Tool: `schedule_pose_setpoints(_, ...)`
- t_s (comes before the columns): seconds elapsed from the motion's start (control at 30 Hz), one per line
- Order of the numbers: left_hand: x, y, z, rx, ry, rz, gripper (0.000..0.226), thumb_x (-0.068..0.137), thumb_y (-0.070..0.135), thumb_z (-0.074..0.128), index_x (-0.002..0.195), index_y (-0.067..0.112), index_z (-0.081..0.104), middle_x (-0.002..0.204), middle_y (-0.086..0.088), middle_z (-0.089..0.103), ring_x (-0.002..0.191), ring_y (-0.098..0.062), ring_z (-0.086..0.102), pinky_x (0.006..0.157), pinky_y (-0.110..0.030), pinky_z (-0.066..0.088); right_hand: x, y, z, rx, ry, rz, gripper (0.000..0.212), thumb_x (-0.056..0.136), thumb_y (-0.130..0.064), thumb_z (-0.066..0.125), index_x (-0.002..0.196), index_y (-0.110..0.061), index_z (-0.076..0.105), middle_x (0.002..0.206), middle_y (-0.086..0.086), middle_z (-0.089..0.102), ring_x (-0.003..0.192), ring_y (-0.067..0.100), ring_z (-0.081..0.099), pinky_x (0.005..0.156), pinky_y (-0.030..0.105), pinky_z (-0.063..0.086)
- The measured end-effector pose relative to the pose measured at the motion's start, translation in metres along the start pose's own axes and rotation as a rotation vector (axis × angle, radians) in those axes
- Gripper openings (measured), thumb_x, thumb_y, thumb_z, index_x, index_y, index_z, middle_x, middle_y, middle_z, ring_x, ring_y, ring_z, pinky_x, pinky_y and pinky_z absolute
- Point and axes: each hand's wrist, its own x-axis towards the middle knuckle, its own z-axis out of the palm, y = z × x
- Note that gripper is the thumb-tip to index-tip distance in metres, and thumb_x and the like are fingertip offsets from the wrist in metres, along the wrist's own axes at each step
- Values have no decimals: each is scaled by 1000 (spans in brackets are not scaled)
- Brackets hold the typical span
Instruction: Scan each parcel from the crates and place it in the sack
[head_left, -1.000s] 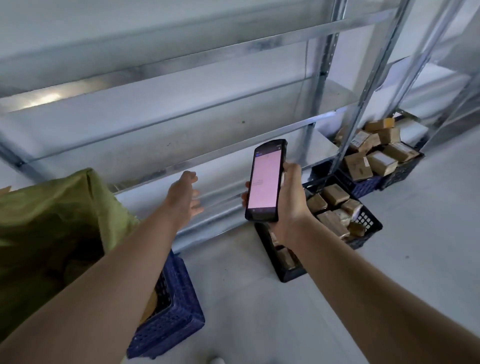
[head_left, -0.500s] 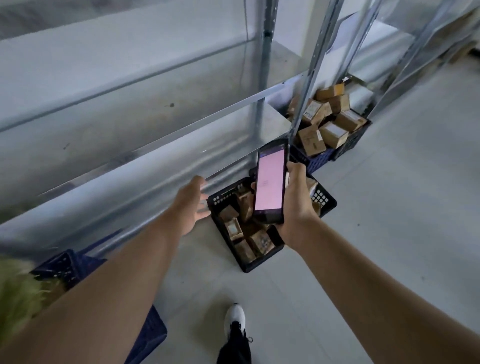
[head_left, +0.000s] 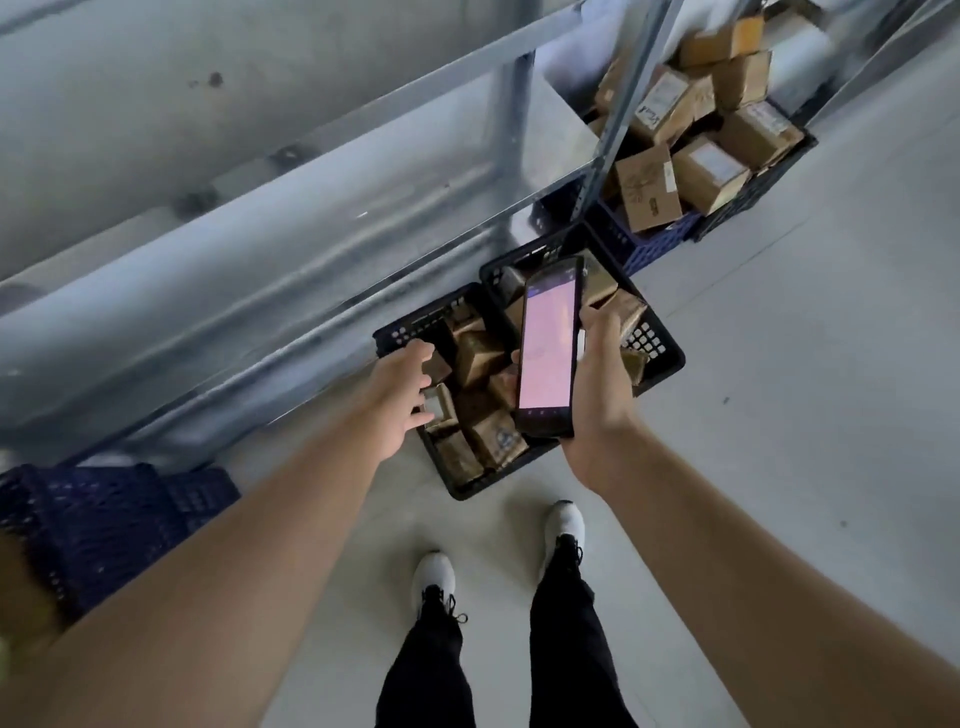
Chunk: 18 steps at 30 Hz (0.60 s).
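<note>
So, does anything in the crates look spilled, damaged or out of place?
Nothing is spilled on the floor. The parcels in the far crates are heaped above the rims, several tilted, so they could slide off. In the near black crate the small boxes lie jumbled but inside the walls.

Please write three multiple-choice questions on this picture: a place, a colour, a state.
1. Where does the black crate stand? A) on the floor B) on a shelf C) on a table
2. What colour is the screen of the handheld scanner? A) green B) pink C) white
3. What does the right hand do? A) hangs empty B) holds a parcel C) grips the scanner
Answers: 1 A, it sits on the grey floor; 2 B, the screen glows pink; 3 C, its fingers wrap the edges.
</note>
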Motion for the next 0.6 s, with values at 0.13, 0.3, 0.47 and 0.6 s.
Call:
schedule_pose_setpoints(0.13,42,-24,43,-12,46,-54,42,106,38,53,145,21,56,151,-12,53,140,-29,50,100,-48,50,65,13,-29,-87,-70,31,54,99,-63,40,108,-20,69,102,10,70,97,30,67,83,40,49)
schedule_pose_setpoints(0.3,103,-49,77,-10,70,-96,47,106,41,52,150,23,52,158,-11,48,143,-32,46,111,-53,45,132,37,-50,-161,-126,49,56,97,-59,40,105,-10,65,90,12,64,83,30,60,75,39,49)
schedule_pose_setpoints(0.47,173,-84,103,4,91,-136,44,104,44,55,144,26,52,154,-4,50,133,-27,50,106,-51,45,197,76,-51,-224,-71,93,83,74,-75,40,119,-11,70,112,26,73,107,50,69,86,44,49)
schedule_pose_setpoints(0.6,233,-125,121,41,44,-153,51,106,46,51,155,31,44,162,-4,43,144,-30,44,111,-55,42,254,110,-60,-248,-53,65,48,92,-65,40,101,-27,67,115,24,72,110,42,70,100,54,56)
